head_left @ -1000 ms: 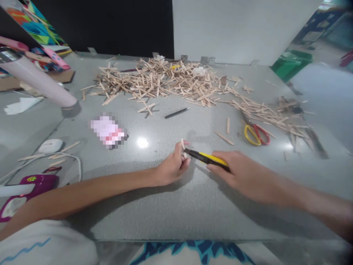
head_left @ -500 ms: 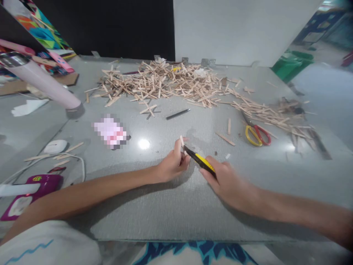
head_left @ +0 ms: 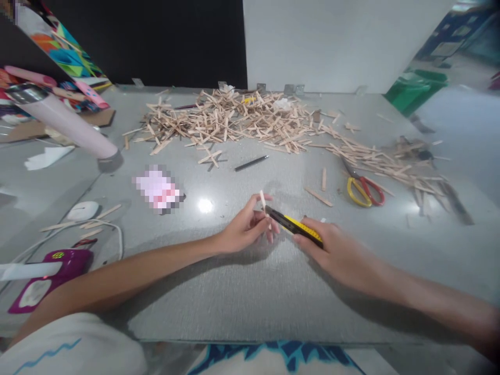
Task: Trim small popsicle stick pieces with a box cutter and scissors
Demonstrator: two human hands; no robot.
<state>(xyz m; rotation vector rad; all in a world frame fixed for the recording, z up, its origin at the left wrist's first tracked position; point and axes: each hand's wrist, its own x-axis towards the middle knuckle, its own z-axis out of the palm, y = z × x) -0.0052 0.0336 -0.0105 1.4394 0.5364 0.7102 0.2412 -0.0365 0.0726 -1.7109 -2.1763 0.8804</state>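
Between the fingers of my left hand a small wooden craft stick points upward, its lower part hidden by the fingers. My right hand is wrapped round a yellow and black utility knife. The knife's front end reaches to the craft stick at my left fingertips; whether the blade touches the wood is too small to tell. Beyond the hands lies a dark pen. Two loose sticks lie on the table behind my right hand, one of them a flat stick.
A heap of craft sticks spreads along the back of the grey table. Scissors with yellow and red handles lie at right. At left are a pink tumbler, a white mouse, a cable and a purple device.
My right hand has drawn the knife slightly to the right. My left hand has turned a little, its lower fingers more spread, with the stick more upright.
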